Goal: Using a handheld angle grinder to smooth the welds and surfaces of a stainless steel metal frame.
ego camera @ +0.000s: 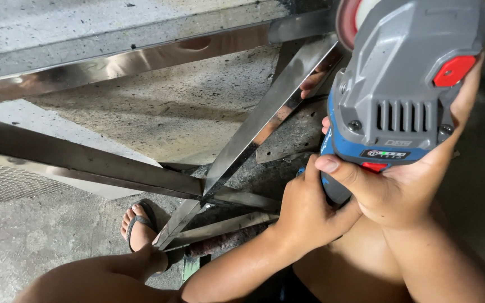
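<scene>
At the left, a bare foot in a dark flip-flop sandal (139, 224) stands on the rough grey concrete floor (23, 241), just beside the low end of a frame of polished stainless-steel flat bars (254, 126). One long bar runs across the top of the view, another comes in from the left edge, and a diagonal one rises from near the foot toward the upper right, where it meets the tool.

Further right, the left hand (307, 210) is clenched around the lower blue body of the grey-and-blue cordless angle grinder with red switch parts (405, 84), fingers wrapped tight and hidden behind it. The right hand (416, 179) cups the grinder's rear end from below and from the right, its thumb laid across the blue band and its fingers reaching up the far side near the red button; this grip is also closed firmly on the tool.

The reddish disc (348, 21) at the grinder's head sits at the upper end of the diagonal bar, close to where it joins the top bar; whether it touches the metal cannot be told. No sparks show. By my judgement the step in hand is working that joint, which calls for a steady two-handed hold and the disc kept level on the seam.
</scene>
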